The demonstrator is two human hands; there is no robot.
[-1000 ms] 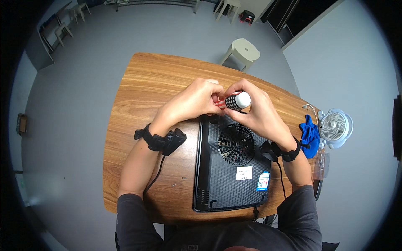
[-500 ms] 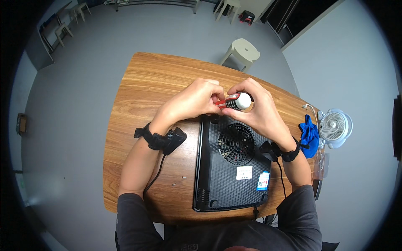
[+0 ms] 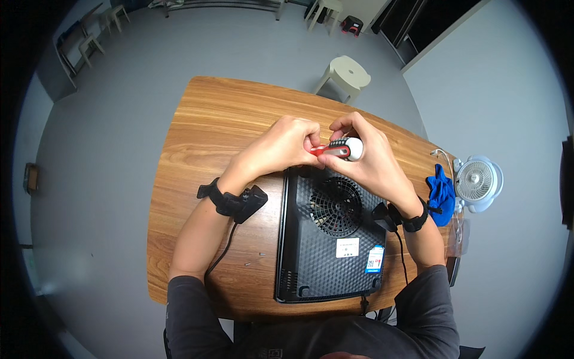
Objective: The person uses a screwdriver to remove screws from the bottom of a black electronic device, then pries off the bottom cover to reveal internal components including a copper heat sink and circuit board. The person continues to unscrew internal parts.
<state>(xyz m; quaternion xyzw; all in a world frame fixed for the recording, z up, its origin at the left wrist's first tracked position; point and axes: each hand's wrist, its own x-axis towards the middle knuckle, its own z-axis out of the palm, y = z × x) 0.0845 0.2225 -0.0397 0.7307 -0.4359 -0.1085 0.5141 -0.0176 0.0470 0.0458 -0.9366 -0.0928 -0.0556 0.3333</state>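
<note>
A black appliance (image 3: 329, 278) that looks like an induction cooker lies bottom side up on the wooden table, its round fan grille (image 3: 336, 206) facing me. At its far left corner, my right hand (image 3: 378, 161) is closed around the white, black and red handle of a screwdriver (image 3: 341, 148). The fingers of my left hand (image 3: 286, 141) pinch the red front part of that tool. My fingers hide its tip and whatever it touches. Two small screws (image 3: 262, 254) lie on the table left of the appliance.
Toward the right table edge are a blue cloth (image 3: 441, 194) and a small pale fan (image 3: 476, 178) with cables. A cream stool (image 3: 348, 75) stands beyond the far edge. Black wrist straps with cabled boxes (image 3: 248, 203) sit on both my wrists.
The screwdriver handle has turned about its length, showing a different side, and shifted slightly right. My right fingers have changed position on it. My left hand stays nearly in place.
</note>
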